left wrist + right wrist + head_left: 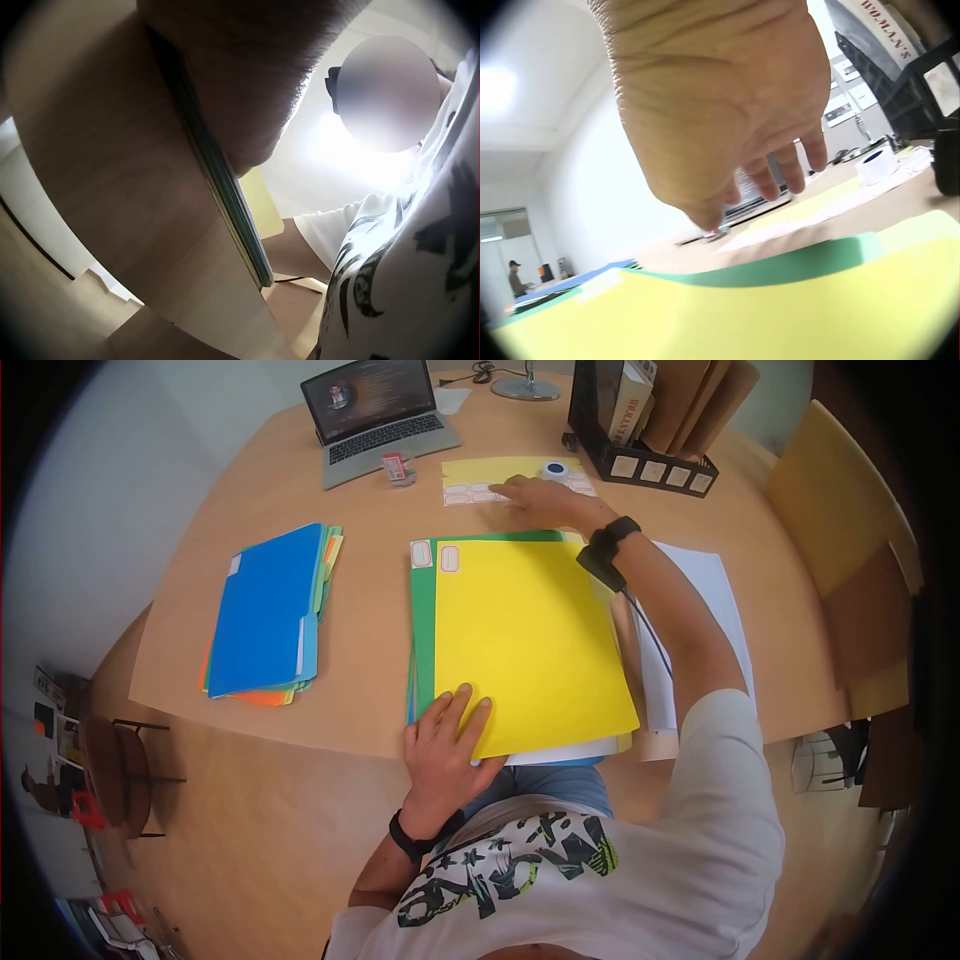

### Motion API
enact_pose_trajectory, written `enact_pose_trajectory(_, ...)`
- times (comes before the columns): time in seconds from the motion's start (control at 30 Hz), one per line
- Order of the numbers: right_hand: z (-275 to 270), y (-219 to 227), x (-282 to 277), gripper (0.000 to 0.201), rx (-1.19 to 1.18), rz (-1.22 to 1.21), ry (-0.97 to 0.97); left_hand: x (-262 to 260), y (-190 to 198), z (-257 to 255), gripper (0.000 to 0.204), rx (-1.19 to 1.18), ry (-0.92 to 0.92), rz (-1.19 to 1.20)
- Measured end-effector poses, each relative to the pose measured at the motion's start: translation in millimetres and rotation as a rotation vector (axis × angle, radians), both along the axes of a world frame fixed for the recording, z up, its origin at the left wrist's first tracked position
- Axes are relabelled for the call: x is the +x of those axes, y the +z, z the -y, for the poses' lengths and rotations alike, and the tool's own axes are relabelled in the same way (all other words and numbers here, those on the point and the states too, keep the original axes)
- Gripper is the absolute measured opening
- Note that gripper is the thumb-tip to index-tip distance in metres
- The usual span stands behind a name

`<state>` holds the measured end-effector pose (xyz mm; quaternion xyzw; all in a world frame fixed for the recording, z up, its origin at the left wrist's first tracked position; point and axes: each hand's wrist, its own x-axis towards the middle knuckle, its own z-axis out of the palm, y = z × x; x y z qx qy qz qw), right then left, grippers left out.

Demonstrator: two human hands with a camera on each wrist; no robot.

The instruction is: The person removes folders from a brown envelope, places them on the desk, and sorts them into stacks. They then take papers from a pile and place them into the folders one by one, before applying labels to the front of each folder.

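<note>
A yellow folder (530, 640) lies on a green folder (423, 600) in a stack at the front of the desk, each with a small red-bordered label at its upper left. My left hand (447, 750) rests on the yellow folder's lower left corner, fingers stretched over it. Past the stack's far edge, my right hand (548, 502) reaches over a yellow backing sheet (480, 468) with rows of white labels. Its fingertips are right at the labels, and in the right wrist view its fingers (789, 169) hang loosely extended. A white roll (555, 470) sits on the sheet.
A pile of folders with a blue one (265, 610) on top lies at left. At the back stand a laptop (385, 435), a small red-and-white packet (397, 468) and a black file holder (660, 472) with books. White papers (700, 585) lie under my right arm.
</note>
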<state>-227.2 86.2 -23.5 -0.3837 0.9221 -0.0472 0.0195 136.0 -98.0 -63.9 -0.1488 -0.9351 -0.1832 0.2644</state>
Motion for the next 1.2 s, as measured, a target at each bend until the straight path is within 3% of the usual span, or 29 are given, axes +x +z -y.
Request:
enact_pose_trajectory(0.07,15.2,7.4,38.9,0.054,-0.113,-0.055,0.186,0.0,-1.1,-0.1,0.05,-0.008,0.004,-0.012)
enact_pose_trajectory(0.17,27.4,1.6,86.2,0.061,-0.006,-0.207,0.461,0.3,-1.4,0.5,0.05,-0.027,0.004,-0.023)
enact_pose_trajectory(0.47,48.4,-7.5,97.1,0.065,0.065,-0.173,0.29,2.0,-3.2,-1.5,0.051,0.003,0.007,-0.03)
enact_pose_trajectory(0.67,40.8,-2.2,115.9,0.065,0.034,-0.18,0.39,1.2,-4.2,-2.0,0.051,-0.007,0.012,-0.027)
enact_pose_trajectory(0.87,26.9,5.9,111.6,0.06,0.03,-0.189,0.139,1.4,-5.8,-2.0,0.05,-0.006,-0.005,-0.022)
enact_pose_trajectory(0.97,-12.5,41.4,130.7,0.058,-0.347,0.033,-0.047,4.4,0.0,1.5,0.05,0.005,-0.031,-0.008)
enact_pose_trajectory(1.03,-47.5,82.9,168.0,0.057,-0.394,0.285,-0.107,7.6,2.3,5.7,0.05,0.017,-0.057,-0.012)
enact_pose_trajectory(1.1,-86.5,95.6,218.9,0.059,-0.642,0.474,-0.14,11.4,1.9,12.2,0.05,0.023,-0.078,-0.036)
enact_pose_trajectory(1.2,-149.7,88.4,284.8,0.056,-0.599,0.789,-0.175,23.7,4.2,19.1,0.048,0.102,-0.169,-0.052)
